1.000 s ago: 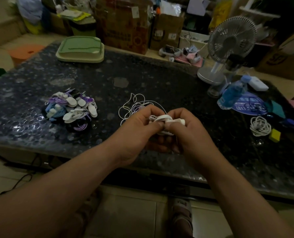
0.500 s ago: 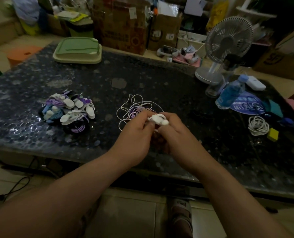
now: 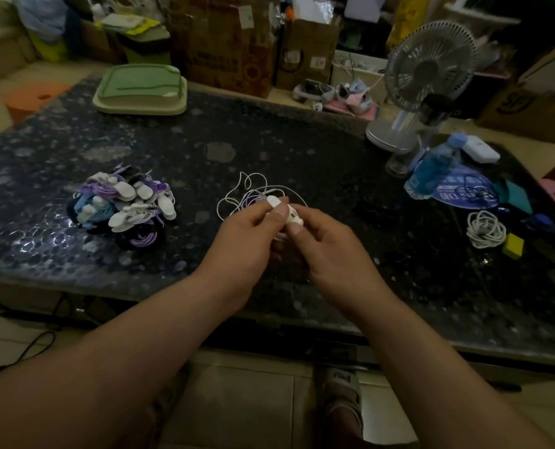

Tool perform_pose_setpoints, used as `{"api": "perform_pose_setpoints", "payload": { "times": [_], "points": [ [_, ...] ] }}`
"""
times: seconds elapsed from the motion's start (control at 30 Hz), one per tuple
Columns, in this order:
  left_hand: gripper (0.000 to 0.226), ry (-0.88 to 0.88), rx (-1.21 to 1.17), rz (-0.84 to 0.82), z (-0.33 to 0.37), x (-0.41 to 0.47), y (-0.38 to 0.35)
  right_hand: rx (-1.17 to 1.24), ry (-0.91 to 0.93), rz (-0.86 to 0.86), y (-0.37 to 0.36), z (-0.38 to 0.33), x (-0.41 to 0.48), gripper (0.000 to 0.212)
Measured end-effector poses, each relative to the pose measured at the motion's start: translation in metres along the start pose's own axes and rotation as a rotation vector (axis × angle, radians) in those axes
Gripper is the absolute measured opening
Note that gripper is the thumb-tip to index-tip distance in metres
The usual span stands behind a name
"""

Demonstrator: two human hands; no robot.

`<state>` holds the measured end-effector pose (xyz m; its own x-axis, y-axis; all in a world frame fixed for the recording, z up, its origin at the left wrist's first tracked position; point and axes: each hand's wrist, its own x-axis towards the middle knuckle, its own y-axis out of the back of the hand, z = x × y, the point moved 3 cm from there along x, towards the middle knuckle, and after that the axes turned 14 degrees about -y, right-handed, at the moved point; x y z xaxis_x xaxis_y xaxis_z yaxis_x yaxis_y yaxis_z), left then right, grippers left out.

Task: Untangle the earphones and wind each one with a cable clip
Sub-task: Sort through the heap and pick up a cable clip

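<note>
Left hand: the left hand [image 3: 243, 234] sits at mid-frame, fingers curled in and thumb pressed flat on top of the white cable clip [image 3: 294, 218].
Right hand: the right hand [image 3: 331, 251] meets it from the right, thumb and bent fingers pinching the clip's lower right end.
Cable clip: smooth, pale and rounded, an elongated tab held just above the table [image 3: 269, 131]; its long axis runs from upper left to lower right of the frame.
Wound cord: a bit of white peeks out under the thumbs, but most of it is buried in the fingers, and I can't tell if the clip is snapped closed.
Loose earphones [image 3: 253, 192]: thin white and purple cords lie in loops on the table just beyond the fingertips.
Finished pile [image 3: 124, 205]: at left of centre, a heap of purple, blue and dark coils, each with a white tab.
Table surface: dark, glossy and speckled with pale spots.
Elsewhere: a pale green tray [image 3: 140, 89] at upper left, a round-grilled fan [image 3: 428, 69] at upper right, and a coiled white cable [image 3: 485, 228] at the right edge.
Hard to see: the light is dim and the cluttered background blurs together.
</note>
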<state>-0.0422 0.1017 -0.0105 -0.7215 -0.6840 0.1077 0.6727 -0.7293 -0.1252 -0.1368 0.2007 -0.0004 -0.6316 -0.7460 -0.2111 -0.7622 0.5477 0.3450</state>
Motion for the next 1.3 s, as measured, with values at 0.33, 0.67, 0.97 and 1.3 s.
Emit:
{"api": "perform_pose_setpoints", "payload": {
  "times": [0.33,0.67,0.97,1.3],
  "points": [
    [0.023,0.031,-0.007,0.138,-0.011,0.015,0.013,-0.609,-0.029,0.131,-0.008,0.01,-0.003,0.017],
    [0.024,-0.208,0.631,-0.333,-0.016,0.003,0.016,-0.712,0.099,-0.016,0.005,-0.005,-0.003,0.016],
    [0.02,-0.019,0.664,-0.526,-0.013,0.005,0.019,-0.509,0.108,-0.095,0.02,-0.008,0.001,0.01],
    [0.014,-0.089,0.677,-0.612,-0.021,-0.008,0.006,-0.459,0.008,-0.184,0.025,-0.002,0.004,0.009]
  ]
}}
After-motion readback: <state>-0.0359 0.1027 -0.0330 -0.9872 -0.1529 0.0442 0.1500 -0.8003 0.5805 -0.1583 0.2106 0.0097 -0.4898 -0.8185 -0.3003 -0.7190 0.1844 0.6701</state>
